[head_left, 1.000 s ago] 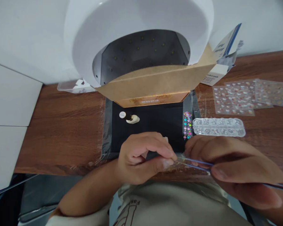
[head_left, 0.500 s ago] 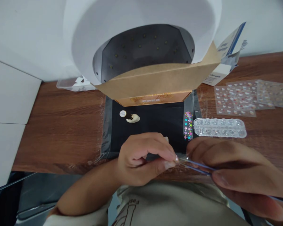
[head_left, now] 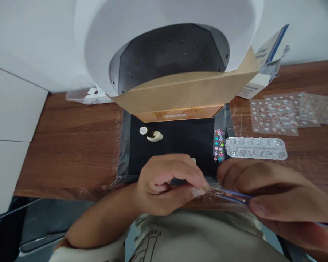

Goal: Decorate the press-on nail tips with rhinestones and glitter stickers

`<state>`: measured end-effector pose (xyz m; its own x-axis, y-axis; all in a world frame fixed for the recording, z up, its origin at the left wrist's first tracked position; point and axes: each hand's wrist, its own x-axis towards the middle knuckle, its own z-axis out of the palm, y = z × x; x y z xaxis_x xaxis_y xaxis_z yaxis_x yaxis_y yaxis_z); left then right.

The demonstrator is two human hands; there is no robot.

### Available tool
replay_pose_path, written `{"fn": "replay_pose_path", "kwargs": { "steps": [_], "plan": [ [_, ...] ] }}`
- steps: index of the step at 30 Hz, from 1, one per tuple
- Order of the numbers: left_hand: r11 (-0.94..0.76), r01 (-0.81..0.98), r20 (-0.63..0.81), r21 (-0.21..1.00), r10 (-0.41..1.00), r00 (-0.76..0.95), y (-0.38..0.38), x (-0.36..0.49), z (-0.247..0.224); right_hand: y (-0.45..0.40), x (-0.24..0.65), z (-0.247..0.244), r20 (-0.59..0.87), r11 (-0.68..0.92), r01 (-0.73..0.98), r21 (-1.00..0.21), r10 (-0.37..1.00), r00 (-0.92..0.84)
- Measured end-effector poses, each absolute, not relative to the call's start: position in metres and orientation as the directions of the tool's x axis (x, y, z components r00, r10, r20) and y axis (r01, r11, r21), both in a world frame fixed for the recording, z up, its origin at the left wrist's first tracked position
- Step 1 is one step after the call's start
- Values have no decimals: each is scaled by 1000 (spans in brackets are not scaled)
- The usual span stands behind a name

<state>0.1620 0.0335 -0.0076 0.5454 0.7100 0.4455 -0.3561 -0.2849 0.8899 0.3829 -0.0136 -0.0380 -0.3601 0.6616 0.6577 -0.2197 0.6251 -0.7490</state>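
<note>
Near the table's front edge, my left hand (head_left: 172,183) pinches the left end of a thin, clear item with blue edges (head_left: 231,193). My right hand (head_left: 278,198) is closed on the right part of the same item, which stretches between the two hands. What the item is cannot be made out. Beyond my hands, on the black mat (head_left: 180,142), lies a small bottle with a dark neck and a round pale cap (head_left: 143,130), beside a cream-coloured piece (head_left: 155,136). A strip of coloured flower gems (head_left: 219,145) lies at the mat's right side.
A white lamp (head_left: 98,54) stands at the back above an open cardboard box (head_left: 186,91). On the right are a clear compartment case (head_left: 256,148), patterned sticker sheets (head_left: 276,112) and a white-and-blue box (head_left: 251,89). A clear tray (head_left: 82,95) sits at the back left.
The view has shifted slightly. My left fingertips now cover more of the item's left end; both hands keep their hold and have hardly moved.
</note>
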Motion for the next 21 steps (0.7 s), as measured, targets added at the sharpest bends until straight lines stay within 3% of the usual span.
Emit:
{"fn": "replay_pose_path", "kwargs": {
  "steps": [3, 12, 18, 21],
  "plan": [
    [-272, -351, 431, 896, 717, 547, 33, 162, -8, -13, 382, -38, 675, 604, -300, -738, 657, -337],
    [-283, -360, 441, 889, 739, 509, 31, 163, -12, -18, 379, -31, 677, 631, -247, -736, 675, -292],
    [-323, -272, 421, 906, 744, 518, 33, 162, -8, -18, 382, -19, 474, 476, -114, -872, 764, -437],
    [-333, -238, 409, 912, 746, 526, 33, 161, -7, -18, 383, -14, 461, 480, -68, -875, 781, -421]
  ]
}}
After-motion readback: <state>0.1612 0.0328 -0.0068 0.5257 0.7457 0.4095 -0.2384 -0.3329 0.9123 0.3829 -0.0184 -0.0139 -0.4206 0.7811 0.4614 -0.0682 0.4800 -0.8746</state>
